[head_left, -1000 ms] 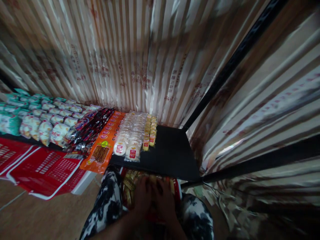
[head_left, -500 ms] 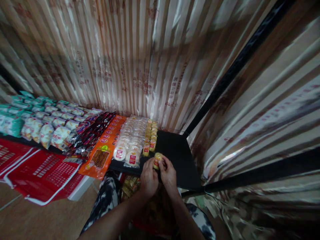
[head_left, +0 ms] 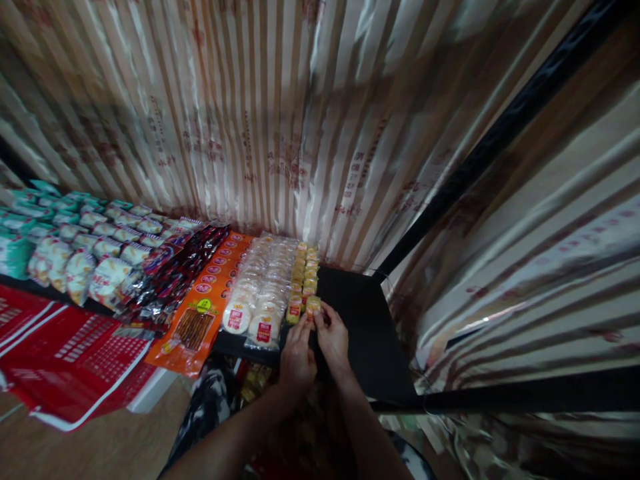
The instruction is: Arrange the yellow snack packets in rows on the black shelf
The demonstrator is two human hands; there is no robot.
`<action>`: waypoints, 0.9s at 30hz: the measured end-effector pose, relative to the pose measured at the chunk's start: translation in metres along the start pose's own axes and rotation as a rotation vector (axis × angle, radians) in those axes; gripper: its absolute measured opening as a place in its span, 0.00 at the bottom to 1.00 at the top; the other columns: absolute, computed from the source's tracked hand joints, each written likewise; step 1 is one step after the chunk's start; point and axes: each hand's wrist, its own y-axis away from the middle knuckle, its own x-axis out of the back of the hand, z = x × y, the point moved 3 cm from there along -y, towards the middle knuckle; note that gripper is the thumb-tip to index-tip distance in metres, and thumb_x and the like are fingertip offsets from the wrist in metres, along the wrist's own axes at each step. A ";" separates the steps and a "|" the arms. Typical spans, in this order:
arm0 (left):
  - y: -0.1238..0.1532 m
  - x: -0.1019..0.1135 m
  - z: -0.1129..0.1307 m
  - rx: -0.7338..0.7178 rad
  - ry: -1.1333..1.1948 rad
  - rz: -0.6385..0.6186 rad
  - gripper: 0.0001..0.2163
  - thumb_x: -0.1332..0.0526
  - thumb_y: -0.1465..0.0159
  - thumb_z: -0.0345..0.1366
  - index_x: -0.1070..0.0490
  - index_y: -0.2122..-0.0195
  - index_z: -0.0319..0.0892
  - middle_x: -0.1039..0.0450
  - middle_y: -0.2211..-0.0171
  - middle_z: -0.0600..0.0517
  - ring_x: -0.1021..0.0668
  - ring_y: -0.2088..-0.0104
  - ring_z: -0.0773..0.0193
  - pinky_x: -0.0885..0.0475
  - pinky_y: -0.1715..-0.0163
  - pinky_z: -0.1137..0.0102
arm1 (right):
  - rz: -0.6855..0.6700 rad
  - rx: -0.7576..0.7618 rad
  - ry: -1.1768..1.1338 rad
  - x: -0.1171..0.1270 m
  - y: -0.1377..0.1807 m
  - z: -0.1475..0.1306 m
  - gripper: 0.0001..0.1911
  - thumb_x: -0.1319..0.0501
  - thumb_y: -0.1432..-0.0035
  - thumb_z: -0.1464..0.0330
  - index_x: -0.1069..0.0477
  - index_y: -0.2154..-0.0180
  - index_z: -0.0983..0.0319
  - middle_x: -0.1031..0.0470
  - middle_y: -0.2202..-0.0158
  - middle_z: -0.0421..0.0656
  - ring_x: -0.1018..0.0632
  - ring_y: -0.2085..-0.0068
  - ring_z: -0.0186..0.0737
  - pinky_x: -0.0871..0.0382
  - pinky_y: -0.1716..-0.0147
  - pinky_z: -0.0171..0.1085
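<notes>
Head view: left hand (head_left: 299,360) and right hand (head_left: 333,339) both pinch one yellow packet (head_left: 313,305) at the near end of a yellow row (head_left: 311,272).

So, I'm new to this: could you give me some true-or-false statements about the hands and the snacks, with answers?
1. The left hand and right hand both touch one small yellow packet. True.
2. The shelf top is white. False: it is black.
3. The orange packet lies left of the clear-wrapped round white crackers. True.
4. The teal packets are right of those crackers. False: they are at the far left.
</notes>
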 end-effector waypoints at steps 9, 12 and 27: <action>-0.001 0.003 -0.015 0.064 -0.027 -0.007 0.26 0.54 0.49 0.21 0.37 0.47 0.31 0.40 0.43 0.42 0.38 0.42 0.59 0.41 0.42 0.59 | 0.005 -0.003 -0.060 0.000 -0.005 0.003 0.26 0.45 0.49 0.54 0.30 0.55 0.65 0.26 0.59 0.50 0.25 0.63 0.41 0.30 0.63 0.38; -0.001 0.002 -0.017 0.058 -0.016 -0.006 0.27 0.54 0.49 0.21 0.38 0.46 0.30 0.39 0.43 0.41 0.37 0.42 0.59 0.40 0.42 0.59 | 0.005 0.019 -0.040 -0.006 -0.004 -0.001 0.25 0.46 0.48 0.55 0.30 0.55 0.65 0.27 0.59 0.50 0.25 0.63 0.41 0.30 0.65 0.37; 0.011 -0.005 -0.028 -0.125 -0.076 0.088 0.22 0.57 0.41 0.23 0.40 0.46 0.30 0.37 0.45 0.38 0.37 0.42 0.60 0.38 0.45 0.58 | 0.010 0.086 0.096 -0.024 0.001 0.011 0.26 0.51 0.45 0.57 0.34 0.49 0.65 0.32 0.55 0.53 0.27 0.61 0.42 0.29 0.64 0.39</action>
